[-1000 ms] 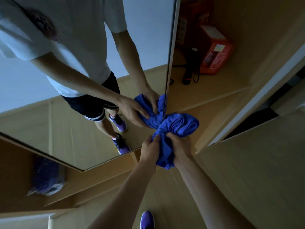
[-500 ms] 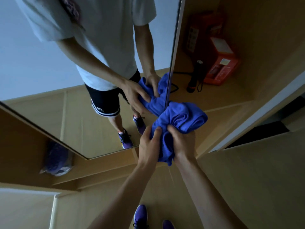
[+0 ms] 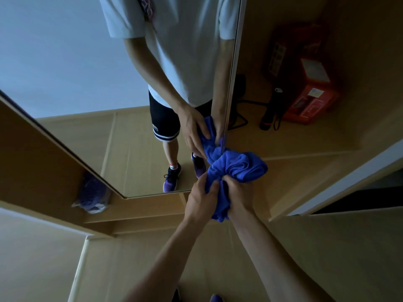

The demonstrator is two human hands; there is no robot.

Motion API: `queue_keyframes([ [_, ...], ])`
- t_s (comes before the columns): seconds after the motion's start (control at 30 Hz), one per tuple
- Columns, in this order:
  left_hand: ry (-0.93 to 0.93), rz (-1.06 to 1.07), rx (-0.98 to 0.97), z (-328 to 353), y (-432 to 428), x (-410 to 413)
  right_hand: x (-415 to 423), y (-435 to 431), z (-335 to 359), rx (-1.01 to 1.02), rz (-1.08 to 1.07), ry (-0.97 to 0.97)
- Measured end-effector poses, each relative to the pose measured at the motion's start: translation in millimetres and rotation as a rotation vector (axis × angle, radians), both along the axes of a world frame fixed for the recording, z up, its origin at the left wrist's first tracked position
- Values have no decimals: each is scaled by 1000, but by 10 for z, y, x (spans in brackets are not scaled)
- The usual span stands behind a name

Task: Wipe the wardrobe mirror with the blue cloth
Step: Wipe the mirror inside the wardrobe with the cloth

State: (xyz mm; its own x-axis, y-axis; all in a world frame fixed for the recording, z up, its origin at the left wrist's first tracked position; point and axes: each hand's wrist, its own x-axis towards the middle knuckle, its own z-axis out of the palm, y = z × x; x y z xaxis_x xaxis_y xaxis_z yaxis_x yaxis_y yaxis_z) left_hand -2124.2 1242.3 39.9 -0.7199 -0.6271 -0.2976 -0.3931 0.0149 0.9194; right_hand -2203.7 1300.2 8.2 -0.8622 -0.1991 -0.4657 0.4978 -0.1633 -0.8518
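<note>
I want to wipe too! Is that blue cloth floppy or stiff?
Probably floppy: the blue cloth bunches into soft folds where the left hand and right hand grip it. Its loose end droops, so likely light.

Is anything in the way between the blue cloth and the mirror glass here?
Nothing visible is. The left hand and the right hand grip the bunched blue cloth, which meets its own reflection at the right edge of the wardrobe mirror, with no object between them.
</note>
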Motion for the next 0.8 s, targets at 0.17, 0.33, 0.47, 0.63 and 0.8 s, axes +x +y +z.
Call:
queue_keyframes([
  [0.17,134,27,-83,481,81,-16,-122,-6,490,-87,94,43],
  [0.33,305,118,-119,1037,93,-86,-205,9,1174,-87,175,144],
  [0.47,374,135,-165,1230,38,-124,-226,10,1394,-163,177,145],
  [0.63,255,29,-139,1087,-24,-108,-213,57,1276,-32,195,87],
  [0.8,102,4,-128,913,-1,-138,-207,63,1102,-34,95,116],
])
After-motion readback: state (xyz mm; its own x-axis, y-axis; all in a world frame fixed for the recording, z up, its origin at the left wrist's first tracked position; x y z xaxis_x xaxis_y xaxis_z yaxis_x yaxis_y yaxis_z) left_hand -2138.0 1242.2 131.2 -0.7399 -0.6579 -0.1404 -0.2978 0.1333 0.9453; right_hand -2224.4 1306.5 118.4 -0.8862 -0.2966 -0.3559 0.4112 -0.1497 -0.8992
